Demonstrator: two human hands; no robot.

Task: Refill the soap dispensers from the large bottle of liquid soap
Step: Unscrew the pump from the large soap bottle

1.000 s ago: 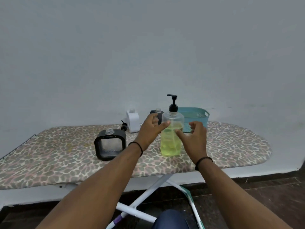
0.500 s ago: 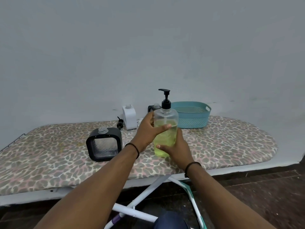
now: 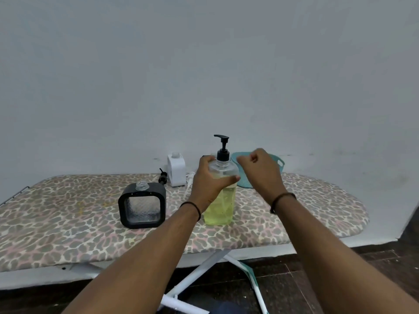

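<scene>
While left hand [image 3: 207, 184] grips, bottle [image 3: 221, 196] half-full

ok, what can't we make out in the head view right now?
- Basket: mostly behind the right hand; contents unseen.
- Dark dispenser at the back: almost wholly hidden by the left hand and the soap bottle.
- White dispenser: too small to judge its fill level.
- Right hand: blurred; whether it holds anything is unclear.
</scene>
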